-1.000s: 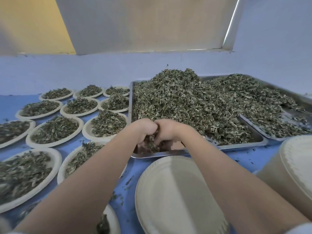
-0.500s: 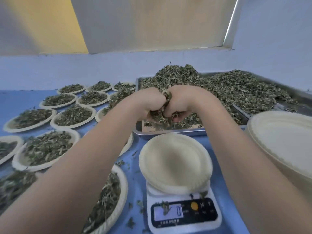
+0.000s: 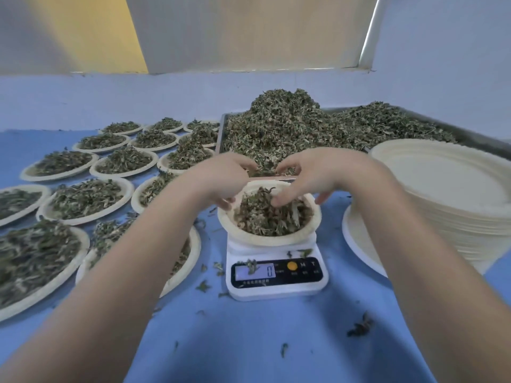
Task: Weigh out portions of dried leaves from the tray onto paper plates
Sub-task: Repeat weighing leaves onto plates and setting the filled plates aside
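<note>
A heap of dried leaves (image 3: 279,125) fills the metal tray (image 3: 221,128) at the back. In front of it a paper plate (image 3: 265,239) sits on a white digital scale (image 3: 276,283) and holds a small pile of leaves (image 3: 265,217). My left hand (image 3: 221,181) and my right hand (image 3: 307,175) hover just over that plate, fingers spread apart and relaxed. The right fingertips touch the top of the pile. Neither hand holds leaves. The scale display (image 3: 255,271) shows 0, with a few leaf bits lying on it.
Several filled paper plates (image 3: 83,197) cover the blue table on the left, close to my left arm. A tall stack of empty paper plates (image 3: 448,194) stands at the right. A second leaf tray (image 3: 470,136) lies behind the stack. Loose leaf scraps (image 3: 359,326) dot the table.
Both hands carried a clump of leaves from the tray down to the plate on the scale and let it go. The plate, empty before, now holds leaves.
</note>
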Demonstrator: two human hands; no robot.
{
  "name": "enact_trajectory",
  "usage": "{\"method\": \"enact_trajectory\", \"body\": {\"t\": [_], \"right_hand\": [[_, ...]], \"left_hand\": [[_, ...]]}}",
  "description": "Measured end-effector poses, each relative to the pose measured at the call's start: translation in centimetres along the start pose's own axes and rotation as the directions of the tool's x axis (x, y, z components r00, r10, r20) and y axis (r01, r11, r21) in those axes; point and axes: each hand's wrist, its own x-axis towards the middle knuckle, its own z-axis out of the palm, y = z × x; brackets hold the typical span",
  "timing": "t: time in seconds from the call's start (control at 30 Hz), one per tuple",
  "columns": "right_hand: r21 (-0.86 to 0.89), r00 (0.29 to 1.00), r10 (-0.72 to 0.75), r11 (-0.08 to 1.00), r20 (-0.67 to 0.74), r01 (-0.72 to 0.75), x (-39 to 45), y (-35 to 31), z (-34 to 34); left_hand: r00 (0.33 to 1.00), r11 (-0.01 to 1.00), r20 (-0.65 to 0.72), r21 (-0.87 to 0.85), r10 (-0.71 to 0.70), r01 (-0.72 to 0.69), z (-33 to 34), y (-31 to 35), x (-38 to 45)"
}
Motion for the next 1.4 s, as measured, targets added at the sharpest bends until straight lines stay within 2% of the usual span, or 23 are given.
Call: {"method": "enact_trajectory", "body": {"t": [0.1, 0.17, 0.27, 0.4, 0.6, 0.7, 0.87, 1.1, 1.23, 1.4], "right_hand": [[-0.02, 0.986, -0.053, 0.999, -0.161, 0.05, 0.3, 0.8, 0.8], [-0.034, 0.953, -0.138, 0.99, -0.27, 0.134, 0.9, 1.4, 2.0], [0.124, 0.902, -0.231, 0.948, -0.364, 0.293, 1.8, 1.7, 4.2], [0.286, 0.833, -0.204, 0.875, -0.515, 0.391, 2.8, 2.1, 6.2], [0.217, 0.709, -0.236, 0.847, -0.664, 0.485, 2.8, 2.3, 6.5], [0.22, 0.719, -0.216, 0.86, -0.66, 0.461, 2.5, 2.5, 6.3], [0.089, 0.792, -0.186, 0.953, -0.581, 0.289, 1.3, 2.9, 6.3], [-0.199, 0.883, -0.211, 0.97, -0.42, 0.137, -0.1, 2.7, 6.8], [-0.172, 0.9, -0.25, 0.965, -0.358, 0.2, 0.4, 2.8, 6.9], [-0.108, 0.822, -0.312, 0.949, -0.477, 0.297, 1.4, 2.7, 6.3]], "left_hand": [[0.984, 0.994, -0.164, -0.079, 0.065, -0.079, 0.4, -1.1, 0.2], [0.955, 0.98, -0.283, -0.145, 0.093, -0.138, 1.3, -2.1, 0.5], [0.909, 0.936, -0.4, -0.263, 0.112, -0.232, 3.4, -3.3, 0.8], [0.883, 0.882, -0.468, -0.396, 0.047, -0.257, 5.3, -4.2, 1.3], [0.846, 0.854, -0.532, -0.442, -0.003, -0.275, 5.4, -5.1, 1.3], [0.851, 0.847, -0.525, -0.463, -0.022, -0.264, 5.3, -5.5, 1.0], [0.873, 0.833, -0.484, -0.506, -0.06, -0.223, 5.6, -6.1, 0.6], [0.876, 0.821, -0.467, -0.541, -0.117, -0.179, 5.8, -6.4, 0.4], [0.875, 0.805, -0.462, -0.569, -0.145, -0.167, 5.7, -6.3, 0.3], [0.875, 0.801, -0.461, -0.575, -0.15, -0.165, 5.7, -6.3, 0.3]]}}
